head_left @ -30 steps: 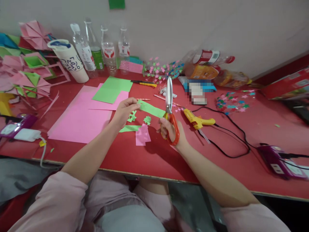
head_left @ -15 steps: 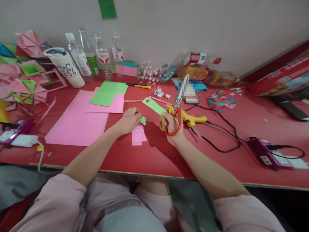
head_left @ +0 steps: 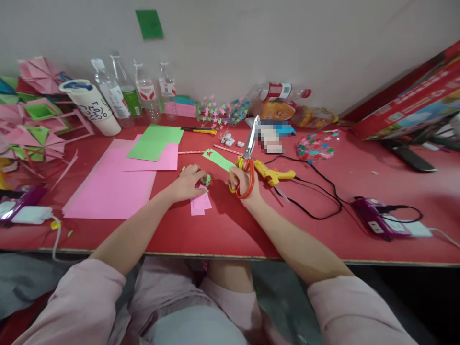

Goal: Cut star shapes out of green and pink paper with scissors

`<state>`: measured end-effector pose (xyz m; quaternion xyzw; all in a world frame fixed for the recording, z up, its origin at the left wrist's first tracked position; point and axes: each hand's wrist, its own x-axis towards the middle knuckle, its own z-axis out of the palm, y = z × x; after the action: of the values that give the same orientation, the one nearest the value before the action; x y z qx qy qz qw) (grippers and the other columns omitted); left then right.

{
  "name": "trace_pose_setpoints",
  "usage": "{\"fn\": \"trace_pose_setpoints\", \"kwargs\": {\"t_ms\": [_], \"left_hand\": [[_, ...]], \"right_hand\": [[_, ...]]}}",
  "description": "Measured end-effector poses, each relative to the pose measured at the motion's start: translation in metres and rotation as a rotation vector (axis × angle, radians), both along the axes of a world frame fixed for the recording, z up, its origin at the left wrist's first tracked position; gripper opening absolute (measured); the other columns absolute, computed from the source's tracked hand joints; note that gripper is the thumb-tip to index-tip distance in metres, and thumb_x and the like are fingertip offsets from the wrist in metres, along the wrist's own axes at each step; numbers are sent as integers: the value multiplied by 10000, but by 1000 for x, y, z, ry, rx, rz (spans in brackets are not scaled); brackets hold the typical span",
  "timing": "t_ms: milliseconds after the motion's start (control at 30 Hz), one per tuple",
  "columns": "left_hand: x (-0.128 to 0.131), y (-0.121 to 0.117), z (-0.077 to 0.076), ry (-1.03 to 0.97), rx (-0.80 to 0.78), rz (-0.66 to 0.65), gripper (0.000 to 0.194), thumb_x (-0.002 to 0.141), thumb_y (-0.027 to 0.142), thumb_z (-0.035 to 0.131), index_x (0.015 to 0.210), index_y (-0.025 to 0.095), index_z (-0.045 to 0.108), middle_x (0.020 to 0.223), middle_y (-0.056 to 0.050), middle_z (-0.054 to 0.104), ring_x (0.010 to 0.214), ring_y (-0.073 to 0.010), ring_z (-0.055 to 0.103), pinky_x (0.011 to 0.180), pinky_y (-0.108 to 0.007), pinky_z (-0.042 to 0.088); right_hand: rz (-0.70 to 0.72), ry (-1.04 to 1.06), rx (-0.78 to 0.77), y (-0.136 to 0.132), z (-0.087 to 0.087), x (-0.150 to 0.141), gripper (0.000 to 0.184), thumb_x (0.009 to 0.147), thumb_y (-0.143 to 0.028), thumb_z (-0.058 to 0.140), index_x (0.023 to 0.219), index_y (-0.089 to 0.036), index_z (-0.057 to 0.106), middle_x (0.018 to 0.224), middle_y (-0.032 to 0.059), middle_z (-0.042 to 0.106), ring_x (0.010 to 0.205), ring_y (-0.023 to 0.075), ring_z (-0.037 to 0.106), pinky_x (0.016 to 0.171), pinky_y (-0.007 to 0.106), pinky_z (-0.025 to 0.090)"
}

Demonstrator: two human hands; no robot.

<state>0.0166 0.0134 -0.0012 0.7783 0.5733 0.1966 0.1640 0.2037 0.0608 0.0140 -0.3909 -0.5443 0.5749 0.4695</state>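
Held scissors (head_left: 250,146) in right hand (head_left: 240,179), closed firmly around the red and yellow handles, with blades pointing to the far side. Also gripped there a green strip (head_left: 220,161), with a star-shaped hole near its far left end. Placed left hand (head_left: 189,182), with fingers bent, over the worktop (head_left: 223,235), beside green star pieces (head_left: 206,180) and pink paper scraps (head_left: 200,205); could not tell whether holding anything

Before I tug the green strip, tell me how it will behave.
The strip is probably light, looking thin as paper. It seems fairly stiff, jutting out nearly straight from the right fingers, though it may bend. It could tear first at the star-shaped hole near its far end.
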Motion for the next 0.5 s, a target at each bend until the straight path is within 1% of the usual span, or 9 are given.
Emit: {"fn": "trace_pose_setpoints", "kwargs": {"t_ms": [133,233,300,433,500], "left_hand": [[4,2,-3,69,57,32,247,812,357,443,903,163,566,963,-89,497,953,-229,439,902,-423,363],[3,1,-1,51,80,26,221,793,330,464,897,163,565,949,-88,496,923,-222,443,872,-406,375],[1,-1,3,36,34,1,226,746,331,523,911,180,559,958,-71,485,941,-220,445,886,-404,374],[0,-6,11,95,-93,-56,344,697,404,578,981,216,533,988,-45,469,982,-236,437,963,-473,328],[1,-7,13,81,-104,-62,371,696,407,585,1003,209,521,1020,-51,475,994,-234,444,989,-488,306]], "right_hand": [[10,12,6,1,-2,0,389,730,-301,573,415,-217,360,344,-76,328,298,63,346,530,285,505],[21,-3,-4,2,-5,0,397,727,-330,582,419,-215,360,343,-82,322,297,60,346,535,281,507],[28,-5,-8,3,-7,0,398,729,-334,582,420,-215,360,344,-82,325,295,61,349,525,277,501],[36,7,-17,5,-8,1,392,736,-308,573,415,-215,366,338,-77,332,294,68,357,510,280,493],[35,8,-27,6,-8,2,396,734,-303,574,406,-212,372,333,-73,337,298,67,362,519,276,494]]}}
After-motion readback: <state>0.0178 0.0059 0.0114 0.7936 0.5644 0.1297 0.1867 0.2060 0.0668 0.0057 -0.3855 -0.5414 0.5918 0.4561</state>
